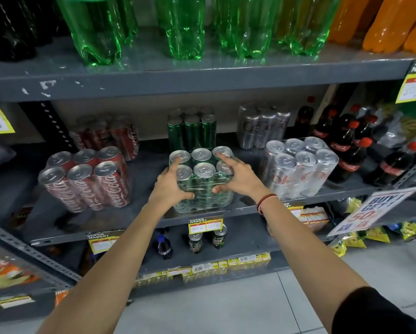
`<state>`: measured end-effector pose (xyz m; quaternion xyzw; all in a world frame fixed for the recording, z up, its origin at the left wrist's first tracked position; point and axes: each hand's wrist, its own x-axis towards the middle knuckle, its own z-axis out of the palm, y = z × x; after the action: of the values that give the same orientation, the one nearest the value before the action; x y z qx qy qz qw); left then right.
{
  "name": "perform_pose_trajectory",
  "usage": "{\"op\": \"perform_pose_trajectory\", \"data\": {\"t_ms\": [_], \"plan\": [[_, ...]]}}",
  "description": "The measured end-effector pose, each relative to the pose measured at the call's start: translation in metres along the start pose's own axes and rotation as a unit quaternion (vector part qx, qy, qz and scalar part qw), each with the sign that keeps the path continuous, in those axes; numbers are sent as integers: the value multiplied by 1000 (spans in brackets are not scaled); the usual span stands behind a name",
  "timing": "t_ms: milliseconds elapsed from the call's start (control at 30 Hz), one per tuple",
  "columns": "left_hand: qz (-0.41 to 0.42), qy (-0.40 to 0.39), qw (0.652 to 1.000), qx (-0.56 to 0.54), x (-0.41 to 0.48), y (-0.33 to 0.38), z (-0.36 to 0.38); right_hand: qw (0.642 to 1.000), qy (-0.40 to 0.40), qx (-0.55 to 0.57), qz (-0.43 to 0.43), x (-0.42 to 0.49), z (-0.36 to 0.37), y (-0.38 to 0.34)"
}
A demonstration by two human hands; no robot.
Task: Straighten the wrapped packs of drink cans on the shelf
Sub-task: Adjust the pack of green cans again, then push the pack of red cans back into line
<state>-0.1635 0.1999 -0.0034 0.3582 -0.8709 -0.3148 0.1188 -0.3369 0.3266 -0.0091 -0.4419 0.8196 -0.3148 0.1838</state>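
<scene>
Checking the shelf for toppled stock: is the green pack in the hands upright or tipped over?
Upright. The green pack shows all six can tops facing up, base on the shelf, between both hands.

Wrapped green can pack (202,179) upright at shelf (120,227) edge.

left hand (172,183), right hand (238,177), both gripping
</scene>
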Motion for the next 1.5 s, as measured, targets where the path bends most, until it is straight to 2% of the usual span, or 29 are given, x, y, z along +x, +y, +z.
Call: {"op": "perform_pose_trajectory", "data": {"t_ms": [400,533,633,733,833,900,1067,1167,1267,1500], "plan": [[4,-8,1000,-14,-5,-4,0,1000,-4,-6,1,-13,-1,-6],[37,-23,998,-53,-16,-18,-16,999,1,45,19,-20,2,-15],[67,52,995,-54,-30,-33,-51,995,77,64,8,-19,6,-43],[71,147,986,-42,-38,-52,-98,988,123,72,-52,-13,14,-90],[57,208,976,-35,-38,-80,-141,986,103,72,-114,-3,37,-139],[27,218,975,-35,-35,-106,-160,985,71,71,-139,8,60,-166],[-54,170,982,-61,-29,-165,-181,991,-53,49,-116,45,126,-201],[-34,114,986,-115,-28,-181,-184,991,-96,31,-93,62,154,-210],[-10,82,991,-110,-24,-192,-180,992,-96,26,-72,69,170,-212],[-56,83,985,-140,-17,-207,-174,997,-35,48,-53,60,181,-212]]}}
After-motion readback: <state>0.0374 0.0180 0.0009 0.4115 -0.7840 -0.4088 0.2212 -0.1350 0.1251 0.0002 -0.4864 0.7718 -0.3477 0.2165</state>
